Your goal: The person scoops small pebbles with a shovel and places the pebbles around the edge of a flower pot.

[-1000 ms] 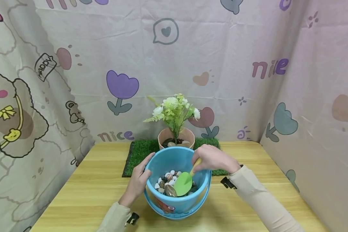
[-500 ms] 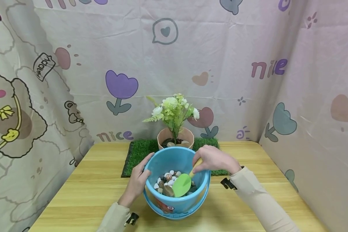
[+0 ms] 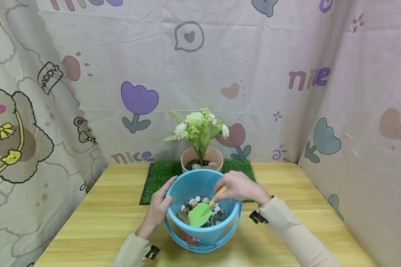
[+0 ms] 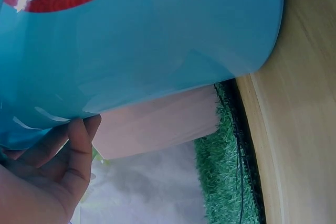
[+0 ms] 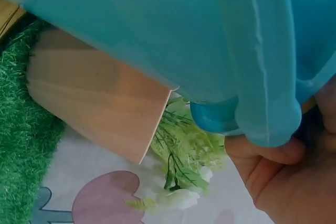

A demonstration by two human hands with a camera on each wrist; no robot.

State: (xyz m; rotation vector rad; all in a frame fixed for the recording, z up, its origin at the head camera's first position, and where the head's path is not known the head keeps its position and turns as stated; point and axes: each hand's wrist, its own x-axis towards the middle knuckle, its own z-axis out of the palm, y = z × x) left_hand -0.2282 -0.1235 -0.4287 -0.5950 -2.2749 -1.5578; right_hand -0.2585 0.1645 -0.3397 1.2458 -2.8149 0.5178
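Observation:
A light blue bucket (image 3: pixel 217 234) stands on the table with its handle hanging down at the front. My left hand (image 3: pixel 157 207) grips the bucket's left rim; in the left wrist view its fingers (image 4: pixel 79 153) bear on the outer wall. With my right hand (image 3: pixel 238 189) I hold a small shovel (image 3: pixel 199 215) by its wooden handle, its green blade tilted down among the stones. White, brown and grey stones (image 3: pixel 216 218) cover the bucket's bottom, partly behind the blade. A larger brown stone (image 3: pixel 183 216) lies against the blade's left side. The right wrist view hides the shovel's blade behind the bucket.
Right behind the bucket, a pinkish flowerpot (image 3: pixel 185 157) holds stones and a plant (image 3: pixel 200 128) with white flowers. The pot stands on a green turf mat (image 3: pixel 163 172). A printed cloth (image 3: pixel 270 52) hangs behind and beside the wooden table (image 3: pixel 100 215).
My right hand and the shovel have moved left inside the bucket. The larger brown stone has shifted left, and more stones show to the blade's right. The left hand keeps its hold.

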